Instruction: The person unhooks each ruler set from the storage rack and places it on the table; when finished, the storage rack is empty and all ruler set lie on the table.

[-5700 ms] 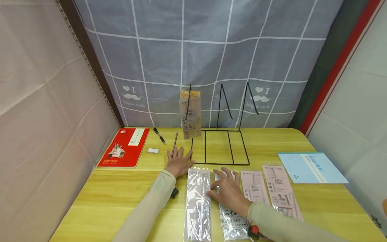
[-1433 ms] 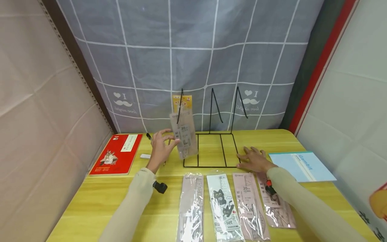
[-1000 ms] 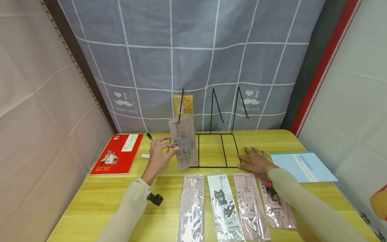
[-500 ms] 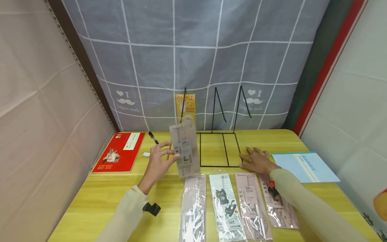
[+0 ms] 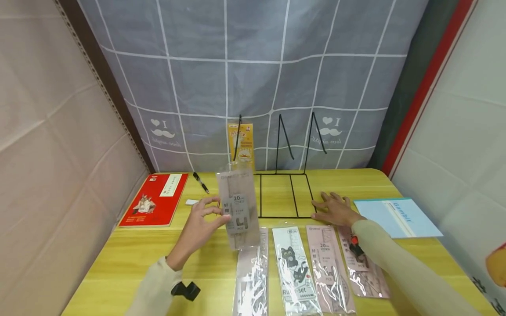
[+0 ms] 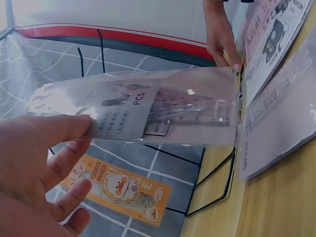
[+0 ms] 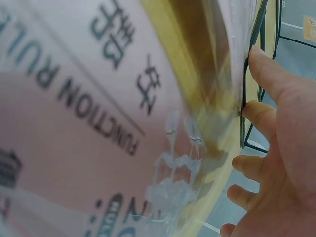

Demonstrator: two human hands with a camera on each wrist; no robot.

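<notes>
My left hand [image 5: 199, 226] pinches the left edge of a pinkish plastic-packed ruler set [image 5: 239, 210], thumb in front. The pack stands nearly upright in front of the black wire rack [image 5: 294, 196], its lower end overlapping a flat pack below in the head view. Behind it, a yellow duck-print pack [image 5: 243, 142] hangs on the rack's left hook. My right hand [image 5: 336, 210] touches the rack's right side with spread fingers; in the right wrist view its thumb and index fingertips lie against the black bar.
In front of the rack lie a pink pack [image 5: 253, 274], a cat-print ruler set [image 5: 294, 267] and two more pink packs. A red notebook [image 5: 154, 199], an eraser [image 5: 191, 202] and a pen [image 5: 200, 182] lie left, a blue notebook [image 5: 397, 218] right. Two rack hooks hold nothing.
The pinkish ruler set, earlier hanging in front of the yellow pack, has come off the left hook, moving down and toward me in my left hand. My right hand moved from the packs to the rack.
</notes>
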